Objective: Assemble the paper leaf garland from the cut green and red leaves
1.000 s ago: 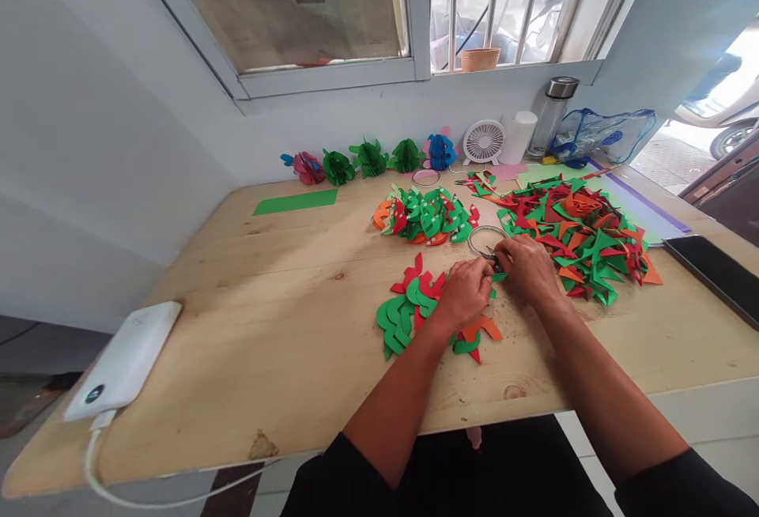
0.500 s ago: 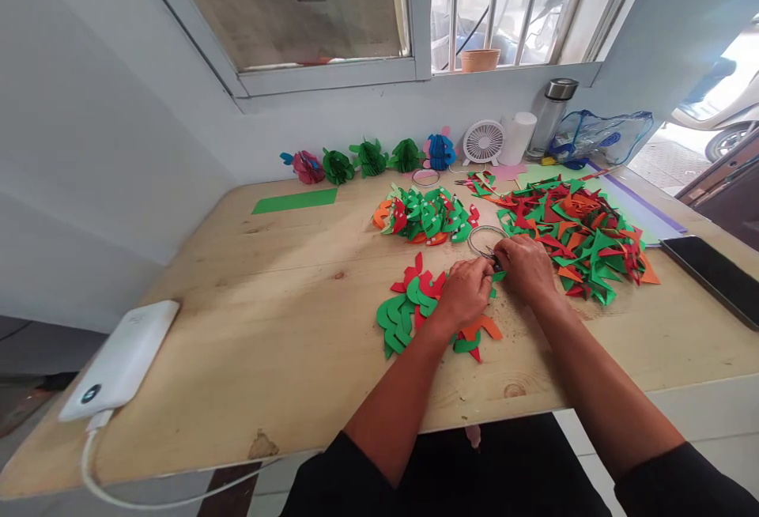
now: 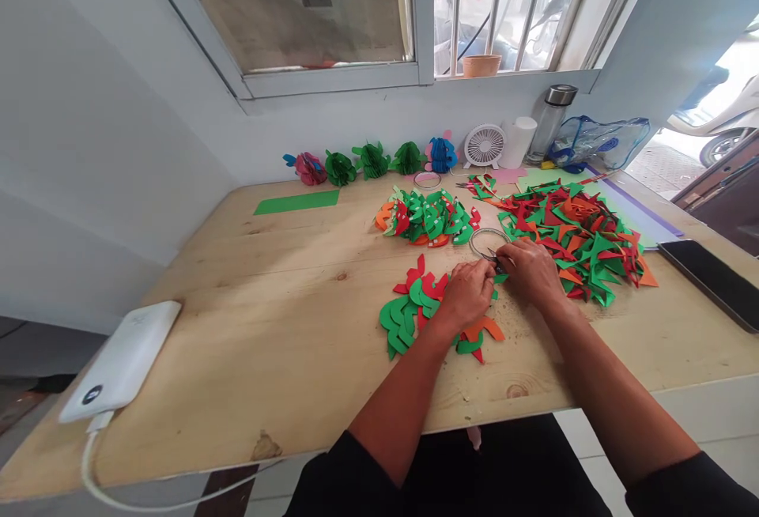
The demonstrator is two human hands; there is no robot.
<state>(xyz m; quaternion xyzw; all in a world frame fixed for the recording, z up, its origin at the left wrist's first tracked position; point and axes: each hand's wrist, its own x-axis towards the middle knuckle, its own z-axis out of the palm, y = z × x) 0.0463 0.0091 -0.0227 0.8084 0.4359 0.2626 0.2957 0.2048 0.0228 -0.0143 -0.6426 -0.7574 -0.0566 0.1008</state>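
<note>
My right hand (image 3: 532, 270) is closed around small scissors (image 3: 494, 258), whose thin dark blades point left toward my other hand. Close beside it, my left hand (image 3: 470, 292) has its fingers pinched together; what they grip is hidden. A bit of green paper (image 3: 501, 278) shows just under the blades. Below and around my left hand lie cut paper shapes (image 3: 398, 321) in green, red and orange. Directly beyond the hands a thin clear ring, like a tape roll (image 3: 473, 242), lies on the table.
A heap of paper scraps (image 3: 584, 224) spreads at the right, near a phone (image 3: 711, 276). Cut pieces with white squares (image 3: 432, 213) lie behind the hands. Along the wall stand paper honeycomb figures (image 3: 372, 161), a small fan (image 3: 485, 145) and a bottle (image 3: 549, 123). A power bank (image 3: 122, 359) is at left.
My right hand has shifted slightly to the right, and the scissor blades show more clearly between the hands. My left hand stays nearly in place; the view has moved a little.
</note>
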